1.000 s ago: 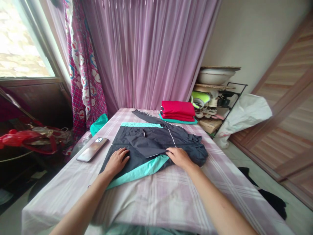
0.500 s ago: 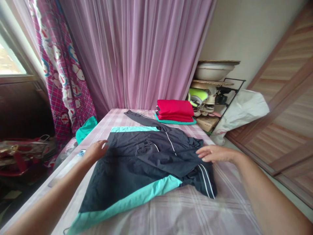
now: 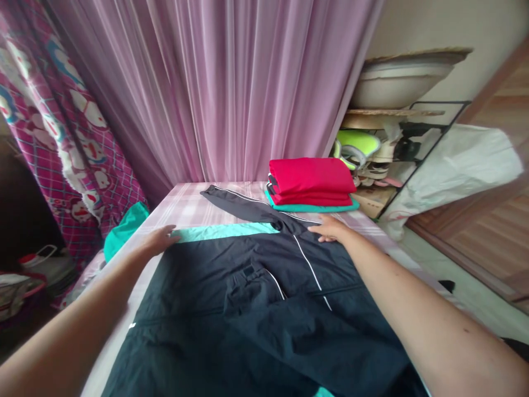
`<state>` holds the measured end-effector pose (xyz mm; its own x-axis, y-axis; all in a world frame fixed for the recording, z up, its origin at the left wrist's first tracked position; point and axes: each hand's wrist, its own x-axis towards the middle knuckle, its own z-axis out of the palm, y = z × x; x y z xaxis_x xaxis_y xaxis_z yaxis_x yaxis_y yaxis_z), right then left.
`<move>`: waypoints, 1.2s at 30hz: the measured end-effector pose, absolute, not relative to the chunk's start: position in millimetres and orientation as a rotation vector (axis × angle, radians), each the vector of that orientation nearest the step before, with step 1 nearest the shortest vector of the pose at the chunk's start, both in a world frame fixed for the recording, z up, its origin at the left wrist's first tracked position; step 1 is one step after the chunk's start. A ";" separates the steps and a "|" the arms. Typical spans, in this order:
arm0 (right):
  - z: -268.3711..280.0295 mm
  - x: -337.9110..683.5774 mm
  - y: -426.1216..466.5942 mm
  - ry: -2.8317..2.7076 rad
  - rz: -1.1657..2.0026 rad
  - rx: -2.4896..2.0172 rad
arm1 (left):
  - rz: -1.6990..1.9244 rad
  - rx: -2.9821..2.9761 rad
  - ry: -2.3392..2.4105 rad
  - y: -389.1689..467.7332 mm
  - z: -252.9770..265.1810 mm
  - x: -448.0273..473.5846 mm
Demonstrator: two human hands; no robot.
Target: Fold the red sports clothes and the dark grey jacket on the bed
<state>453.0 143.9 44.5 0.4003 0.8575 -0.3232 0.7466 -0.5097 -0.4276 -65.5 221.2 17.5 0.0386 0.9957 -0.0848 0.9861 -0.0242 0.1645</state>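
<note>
A dark navy jacket [image 3: 198, 275] with white piping and teal panels lies spread across the bed or table in front of me. My left hand [image 3: 160, 240] is at its far left corner, fingers apart, with the fingertips at the end of the teal strip [image 3: 227, 231]. Across from it, my right hand [image 3: 333, 228] reaches over the shoulder area, fingers stretched and touching the cloth beside the base of the far sleeve [image 3: 239, 204]. That sleeve extends left, away from the body. The other sleeve's cuff [image 3: 243, 281] rests on the jacket's middle. My right forearm hides part of the jacket's right side.
Folded red clothes [image 3: 309, 179] sit on a teal folded piece [image 3: 322, 208] at the far right of the checked cloth [image 3: 188, 207]. Beyond stand a rack with a basin [image 3: 403, 82] and shoes, and a white bag [image 3: 467, 165]. Purple curtains [image 3: 248, 94] hang behind; a teal bag [image 3: 124, 229] is left.
Both hands have moved to the jacket's far side, the right one going up from the collar area to the shoulder. My view has come closer. The jacket lies much as before.
</note>
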 end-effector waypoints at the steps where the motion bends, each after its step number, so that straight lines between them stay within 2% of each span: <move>1: 42.2 454.4 145.8 -1.418 0.805 -2.458 | 0.015 2.153 2.019 227.8 18.8 -65.0; 4: 41.0 459.4 148.2 -1.485 0.844 -2.489 | -0.192 2.280 1.877 243.0 30.7 -65.2; 7: 43.4 462.9 153.7 -1.623 0.536 -2.411 | -0.208 2.375 1.904 254.7 55.7 -64.2; 10: 40.1 461.7 165.1 -1.651 0.001 -2.256 | 0.085 2.341 2.169 264.1 82.9 -55.2; 12: 34.3 458.5 171.3 -1.604 -0.129 -2.206 | 0.416 2.226 2.342 265.3 91.5 -43.3; 14: 30.1 454.7 170.5 -1.581 -0.082 -2.194 | 0.621 2.155 2.346 257.6 87.0 -29.1; 17: 34.2 447.3 146.5 -1.680 0.066 -2.103 | 0.639 2.287 2.157 224.1 59.6 -12.0; 23: 55.9 410.3 40.8 -2.165 0.842 -1.646 | 0.478 2.420 1.716 102.4 12.3 -5.6; 28: 53.5 380.1 -4.4 -2.285 0.629 -1.703 | 0.482 2.450 1.405 18.6 15.6 -0.4; 33: 56.8 374.9 -10.3 -2.204 0.509 -1.755 | 0.469 2.509 1.318 -20.5 15.2 14.1; 36: 65.9 378.1 -23.1 -2.051 0.603 -1.710 | 0.451 2.555 1.279 -34.5 14.9 21.5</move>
